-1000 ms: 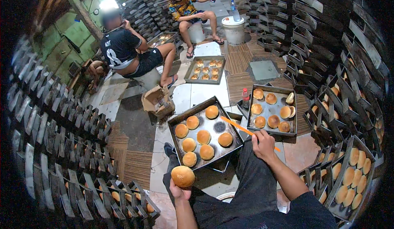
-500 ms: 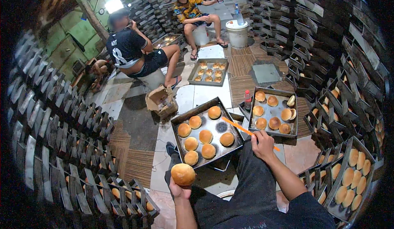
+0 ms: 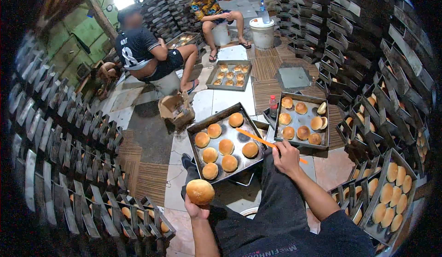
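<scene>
My left hand [image 3: 198, 208] is closed on a round golden bun [image 3: 200, 190], held just below the near left corner of a square metal tray [image 3: 193, 155]. Several similar buns [image 3: 226, 147] sit spaced in that tray, with dark patches on its bare metal. My right hand [image 3: 286, 157] grips a long orange stick [image 3: 252, 137], which slants up and left over the tray's right half. A second tray [image 3: 305, 112] with several buns, some tipped on their side, lies to the right. A red-capped bottle [image 3: 273, 108] stands between the two trays.
Tall stacks of metal trays [image 3: 69, 155] flank both sides; a tray of oval buns [image 3: 375, 224] is at lower right. Ahead are a cardboard box [image 3: 175, 117], a tray of small pastries [image 3: 212, 83], a white bucket [image 3: 261, 37] and two seated people [image 3: 142, 54], one raising a phone.
My right hand and the orange stick have shifted left over the tray. The person at left has lowered a hand from the face. The whole view has shifted slightly.
</scene>
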Available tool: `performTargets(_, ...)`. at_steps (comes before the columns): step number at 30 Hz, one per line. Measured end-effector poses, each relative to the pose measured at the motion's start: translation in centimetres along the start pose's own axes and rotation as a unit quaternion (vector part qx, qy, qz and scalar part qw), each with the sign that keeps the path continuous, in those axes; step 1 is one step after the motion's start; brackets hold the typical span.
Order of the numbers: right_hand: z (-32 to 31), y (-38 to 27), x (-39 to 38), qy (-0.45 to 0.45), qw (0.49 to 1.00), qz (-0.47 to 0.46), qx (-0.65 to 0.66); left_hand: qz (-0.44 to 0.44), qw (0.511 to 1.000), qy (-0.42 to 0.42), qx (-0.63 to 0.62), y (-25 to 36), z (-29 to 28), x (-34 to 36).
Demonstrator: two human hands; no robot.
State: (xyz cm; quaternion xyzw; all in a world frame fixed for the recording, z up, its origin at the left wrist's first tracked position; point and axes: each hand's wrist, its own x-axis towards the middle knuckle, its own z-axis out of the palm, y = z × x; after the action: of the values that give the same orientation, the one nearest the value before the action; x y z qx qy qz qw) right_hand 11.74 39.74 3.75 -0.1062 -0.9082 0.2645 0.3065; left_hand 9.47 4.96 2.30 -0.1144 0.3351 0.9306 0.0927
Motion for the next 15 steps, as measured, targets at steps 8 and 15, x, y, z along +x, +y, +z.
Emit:
performTargets(8,-3.8,-5.6,-1.0,-0.046,0.993,-0.051,0.091,0.000,1.000,0.004,0.010,0.7,1.4,-0.7)
performTargets(15,-5.2,-7.6,-1.4,-0.138,0.970,-0.080,0.185,0.002,1.000,0.002,0.023,1.2,1.2,-0.7)
